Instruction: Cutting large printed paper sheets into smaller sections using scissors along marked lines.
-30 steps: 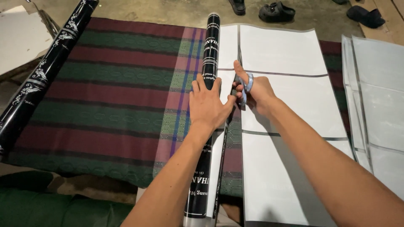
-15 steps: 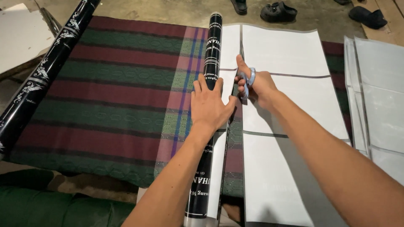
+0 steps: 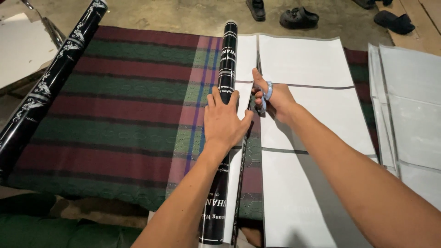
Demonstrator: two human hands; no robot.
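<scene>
Pinning the black printed paper roll (image 3: 225,92) flat-fingered, the left hand (image 3: 225,121) steadies it while the right hand (image 3: 275,98) grips blue-handled scissors (image 3: 265,94), cutting white sheet (image 3: 303,59) alongside.

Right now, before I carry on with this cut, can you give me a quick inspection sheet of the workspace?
Surface: striped woven mat in dark red and green, laid on a concrete floor.
Job's things: black printed roll lying lengthwise; white sheet spread beside it, partly slit along the roll.
Clutter: second black roll along the mat's left edge; stacked white sheets at right.
Hands: left hand flat on the black printed roll; right hand gripping blue-handled scissors at the cut line.
Cables: nothing seen.
Surroundings: dark shoes on the floor beyond the mat; green fabric at bottom left.
</scene>
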